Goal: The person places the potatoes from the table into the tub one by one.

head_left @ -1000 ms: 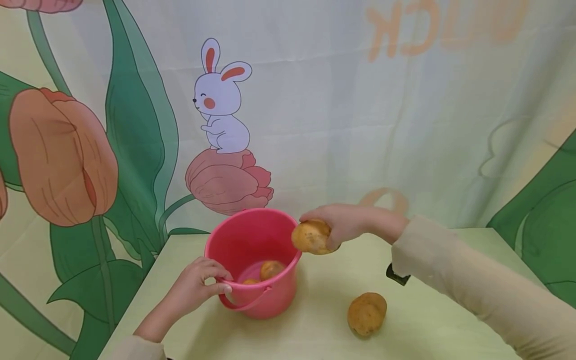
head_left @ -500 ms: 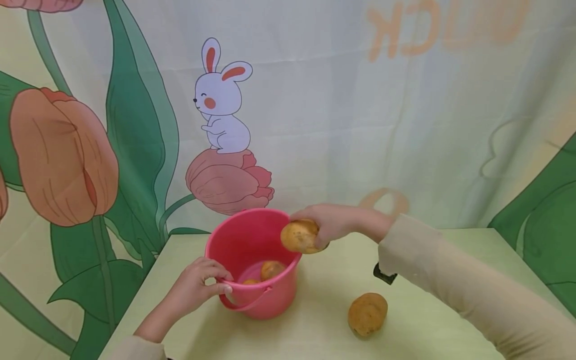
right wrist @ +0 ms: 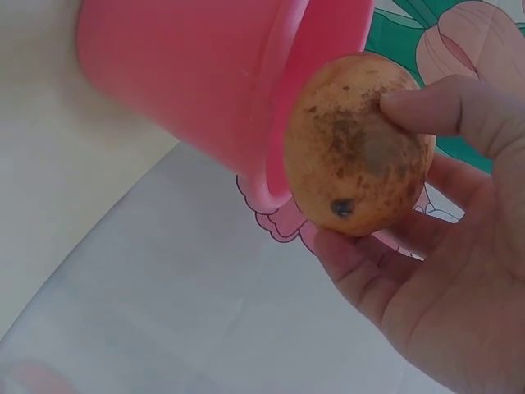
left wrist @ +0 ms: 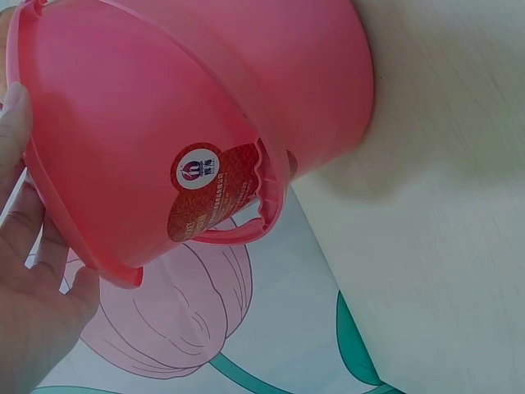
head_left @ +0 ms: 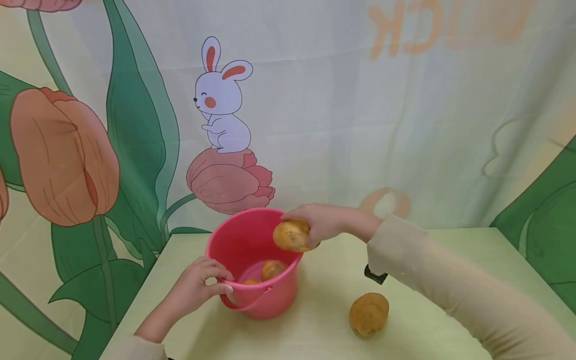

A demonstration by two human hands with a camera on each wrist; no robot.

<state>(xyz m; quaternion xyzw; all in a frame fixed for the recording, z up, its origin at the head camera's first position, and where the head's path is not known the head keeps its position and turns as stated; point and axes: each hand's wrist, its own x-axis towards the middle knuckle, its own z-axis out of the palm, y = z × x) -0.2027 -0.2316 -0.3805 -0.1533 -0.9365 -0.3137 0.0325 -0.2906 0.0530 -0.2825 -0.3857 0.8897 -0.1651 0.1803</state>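
Observation:
A pink bucket (head_left: 274,300) stands on the table, its mouth facing up and a bit toward me. My left hand (head_left: 200,280) pinches its near-left rim; the left wrist view shows that hand (left wrist: 41,279) at the rim beside a red label (left wrist: 213,189). My right hand (head_left: 321,222) grips a yellowish-brown potato (head_left: 291,236) over the bucket's right rim. Close up in the right wrist view, the held potato (right wrist: 353,148) has brown blotches and a dark spot. Inside the bucket lies one potato (head_left: 272,270), with part of another (head_left: 252,281) showing above the near rim.
Another potato (head_left: 369,314) lies on the pale green table (head_left: 324,330), right of the bucket. Behind the table hangs a cloth (head_left: 337,125) printed with tulips and a rabbit. The bucket's handle (head_left: 249,305) hangs down along its near side.
My right hand has moved left with the potato, from beside the bucket's right rim to over it. The left hand and bucket stay in place.

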